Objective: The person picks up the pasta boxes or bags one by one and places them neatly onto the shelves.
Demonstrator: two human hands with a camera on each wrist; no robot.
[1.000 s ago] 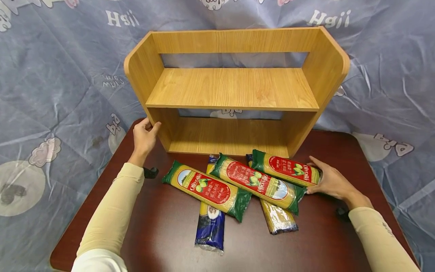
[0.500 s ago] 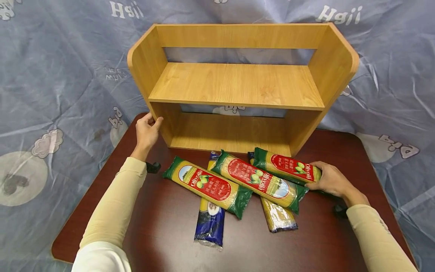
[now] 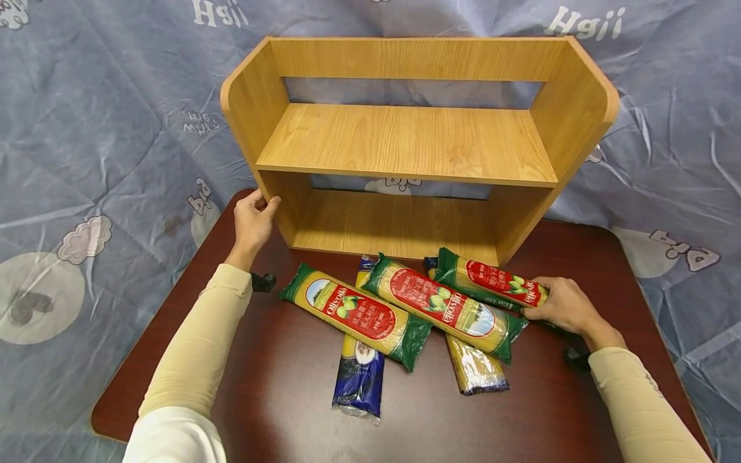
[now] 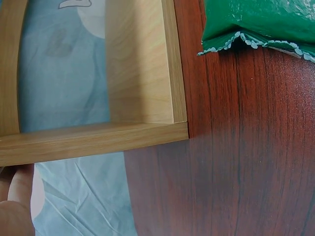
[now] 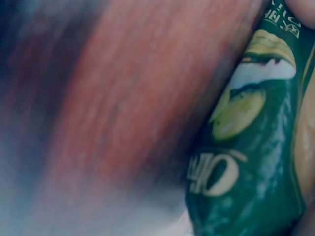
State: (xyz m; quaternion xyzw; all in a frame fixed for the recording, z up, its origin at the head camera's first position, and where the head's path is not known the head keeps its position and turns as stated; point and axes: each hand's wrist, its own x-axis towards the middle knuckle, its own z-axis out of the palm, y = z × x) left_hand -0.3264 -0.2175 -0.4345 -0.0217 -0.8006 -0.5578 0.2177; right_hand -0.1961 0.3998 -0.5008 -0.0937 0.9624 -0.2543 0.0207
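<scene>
My left hand (image 3: 252, 224) holds the left side panel of a two-tier wooden shelf (image 3: 405, 138), with the thumb at its front edge. In the left wrist view, part of that hand (image 4: 17, 211) shows below the panel. My right hand (image 3: 568, 310) grips the right end of a green-and-yellow spaghetti pack (image 3: 494, 281), tilted so its green lower side shows. The right wrist view has this pack's green side (image 5: 251, 147) close up. Left of it, a second green-ended spaghetti pack (image 3: 437, 301) lies aslant, and a third one (image 3: 347, 312) lies farther left.
A blue pasta pack (image 3: 359, 382) lies under the leftmost green pack. Another pasta pack (image 3: 477, 366) with a clear window lies beneath the middle one. All lie on a dark red-brown table (image 3: 278, 399) before the shelf. A patterned grey-blue cloth (image 3: 116, 161) hangs behind.
My right hand has closed its fingers on the right-hand spaghetti pack and tilted it slightly. My left hand stays on the shelf panel. The head view has shifted slightly.
</scene>
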